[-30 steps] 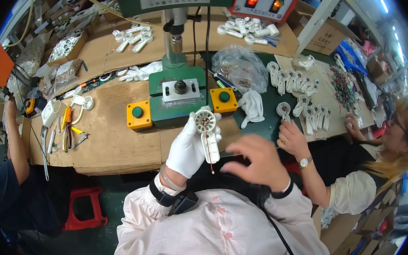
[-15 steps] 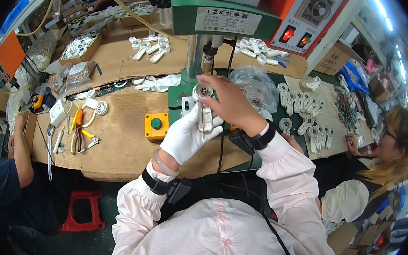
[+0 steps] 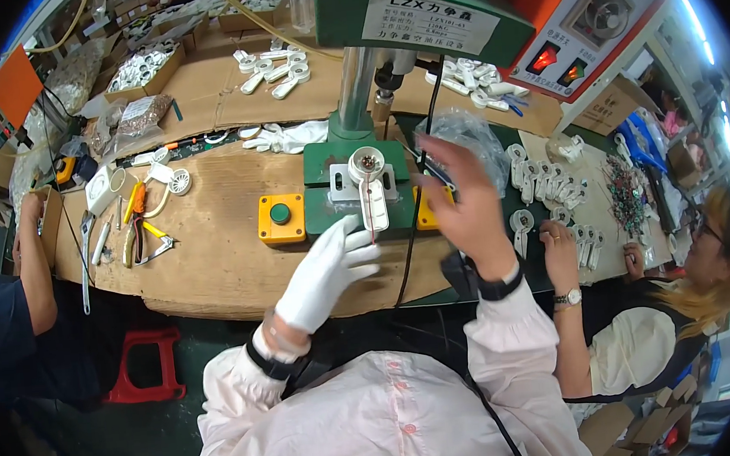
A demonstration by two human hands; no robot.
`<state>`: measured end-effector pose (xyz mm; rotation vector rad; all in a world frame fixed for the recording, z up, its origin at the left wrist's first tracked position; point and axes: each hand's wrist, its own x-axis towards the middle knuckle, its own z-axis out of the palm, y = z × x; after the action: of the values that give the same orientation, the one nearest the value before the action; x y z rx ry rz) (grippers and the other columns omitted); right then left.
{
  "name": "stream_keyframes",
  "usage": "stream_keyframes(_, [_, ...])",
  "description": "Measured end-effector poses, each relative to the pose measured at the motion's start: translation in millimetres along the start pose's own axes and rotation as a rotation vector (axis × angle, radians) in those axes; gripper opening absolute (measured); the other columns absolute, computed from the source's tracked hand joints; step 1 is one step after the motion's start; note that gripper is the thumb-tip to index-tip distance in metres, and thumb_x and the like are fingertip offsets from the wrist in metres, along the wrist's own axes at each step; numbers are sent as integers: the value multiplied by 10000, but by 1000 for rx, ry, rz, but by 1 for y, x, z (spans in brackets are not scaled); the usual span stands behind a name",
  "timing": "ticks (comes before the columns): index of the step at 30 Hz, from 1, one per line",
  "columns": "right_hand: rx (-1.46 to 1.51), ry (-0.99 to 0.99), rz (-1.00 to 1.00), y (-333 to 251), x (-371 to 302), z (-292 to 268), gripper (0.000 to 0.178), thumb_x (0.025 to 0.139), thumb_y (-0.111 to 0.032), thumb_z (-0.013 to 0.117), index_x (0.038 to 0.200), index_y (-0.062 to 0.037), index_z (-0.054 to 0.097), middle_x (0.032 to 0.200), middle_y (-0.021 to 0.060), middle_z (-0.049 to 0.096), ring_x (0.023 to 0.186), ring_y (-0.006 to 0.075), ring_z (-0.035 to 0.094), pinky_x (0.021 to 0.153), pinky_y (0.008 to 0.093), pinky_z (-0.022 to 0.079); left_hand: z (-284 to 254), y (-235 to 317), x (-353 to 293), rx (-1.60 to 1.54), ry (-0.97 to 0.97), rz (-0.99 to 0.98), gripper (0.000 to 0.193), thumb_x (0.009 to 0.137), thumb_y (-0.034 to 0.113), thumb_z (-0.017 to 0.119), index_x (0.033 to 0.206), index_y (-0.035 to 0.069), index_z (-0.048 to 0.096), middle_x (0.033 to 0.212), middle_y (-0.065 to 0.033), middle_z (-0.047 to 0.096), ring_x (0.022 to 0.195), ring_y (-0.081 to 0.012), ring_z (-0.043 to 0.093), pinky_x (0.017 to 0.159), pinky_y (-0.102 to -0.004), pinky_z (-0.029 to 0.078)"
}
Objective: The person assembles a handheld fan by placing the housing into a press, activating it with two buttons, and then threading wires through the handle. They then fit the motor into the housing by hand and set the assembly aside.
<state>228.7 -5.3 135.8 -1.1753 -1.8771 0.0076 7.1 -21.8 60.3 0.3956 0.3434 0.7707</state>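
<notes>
A white plastic fan-shaped housing (image 3: 372, 199) with a round head and a straight handle lies on the metal plate (image 3: 341, 193) of a green press (image 3: 322, 219). Small metallic parts show inside its round head, and a thin reddish wire runs down along the handle. In a white glove, my left hand (image 3: 327, 268) is just below the handle's end, fingers apart and holding nothing. My bare right hand (image 3: 472, 212), slightly blurred, hovers to the right of the housing with its fingers spread, partly covering a yellow button box (image 3: 425, 212).
Left of the press stands another yellow box with a green button (image 3: 280, 218). Pliers (image 3: 134, 226) and a wrench (image 3: 87, 252) lie farther left. Rows of similar housings (image 3: 543, 179) and a plastic bag (image 3: 470, 141) are on the right, where a co-worker's hand (image 3: 560, 250) rests. Black cable (image 3: 411, 254) crosses the table.
Both hands have let go of the housing, which now lies on the press plate. My left hand has drawn back toward me; my right has moved right. The co-worker's arm has come into view.
</notes>
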Motion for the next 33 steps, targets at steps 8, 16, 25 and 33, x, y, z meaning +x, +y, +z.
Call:
stream_keyframes(8, [-213,-87,235,55,-99,-16,467,817,-71,691,1264,-19,567,1175,170,631,1094,362,572,922,403,477,-20,20,-10,2138,628,929,543,893,198,690,1363,13,493,1254,-149,603,1205,-363,524,1042,-444,392])
stream_keyframes(16, [-448,-158,54,69,-90,-27,412,869,-126,638,1261,-27,562,1153,154,632,1074,365,569,906,442,468,-13,6,13,2308,583,899,582,820,181,752,1327,8,525,1176,-142,633,1174,-385,526,983,-452,410])
stream_keyframes(25, [-459,-257,355,208,-76,-51,195,854,-143,602,992,-47,701,916,187,685,869,383,651,766,464,517,-66,-11,11,1541,797,1123,510,977,91,566,1450,20,392,1403,-144,501,1329,-268,450,1103,-393,361])
stream_keyframes(33, [-691,-467,392,228,-55,-20,154,817,-140,617,891,-46,714,863,193,688,842,382,660,767,477,528,-79,-4,5,1269,816,993,496,1001,82,522,1466,16,361,1425,-155,481,1327,-248,456,1112,-385,358])
